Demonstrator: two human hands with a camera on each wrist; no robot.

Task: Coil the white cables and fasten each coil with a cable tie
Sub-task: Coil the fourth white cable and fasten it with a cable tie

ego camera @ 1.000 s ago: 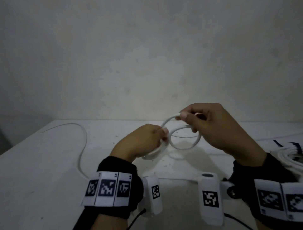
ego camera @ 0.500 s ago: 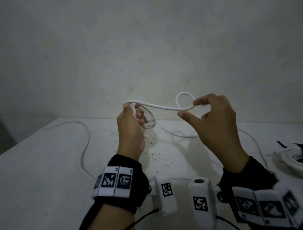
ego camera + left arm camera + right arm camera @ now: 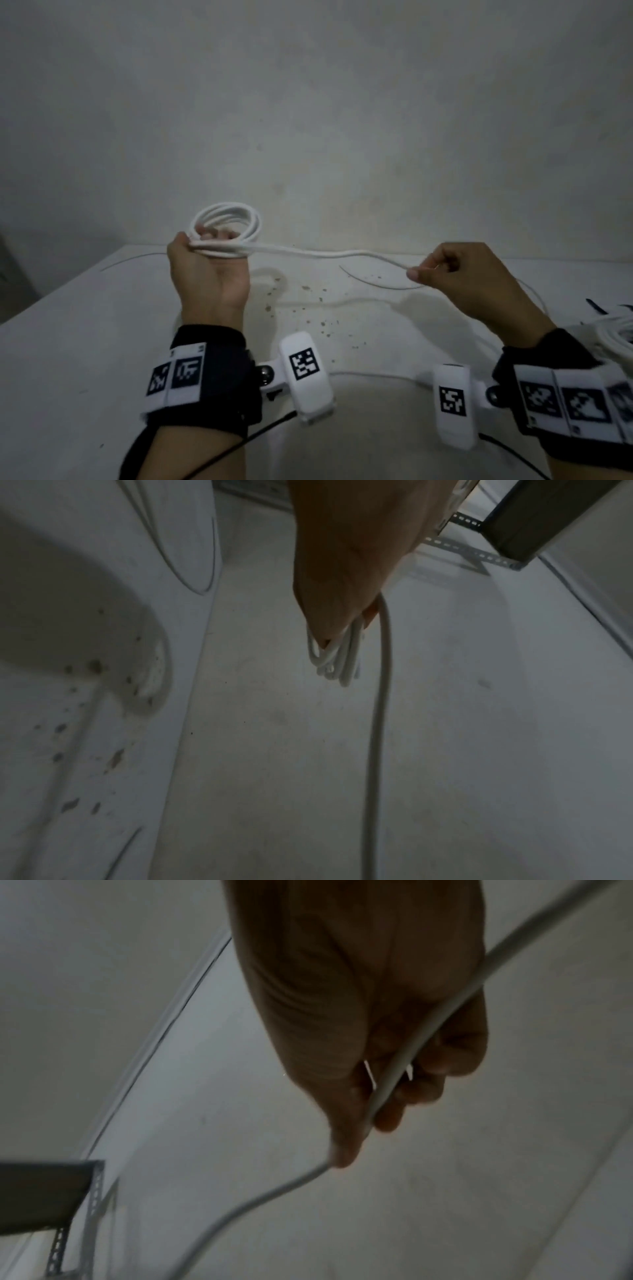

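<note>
My left hand (image 3: 205, 263) is raised above the white table (image 3: 68, 342) and grips a small coil of white cable (image 3: 226, 219), several loops bunched in its fingers (image 3: 337, 666). From the coil a loose run of the same cable (image 3: 329, 255) stretches right to my right hand (image 3: 442, 270), which pinches it between thumb and curled fingers (image 3: 356, 1123). Past that hand the cable runs on toward the wrist (image 3: 514, 939). No cable tie is clear in any view.
Another white cable (image 3: 130, 258) trails along the table's far left. A bundle of white cables (image 3: 616, 335) with a dark strap lies at the right edge. Brown specks (image 3: 308, 308) dot the table middle. A metal shelf frame (image 3: 51, 1204) stands beside the table.
The hands have drawn apart: the left rose and moved left with the coil, now several loops; the right slid out to the right along the cable, and its small loop is gone.
</note>
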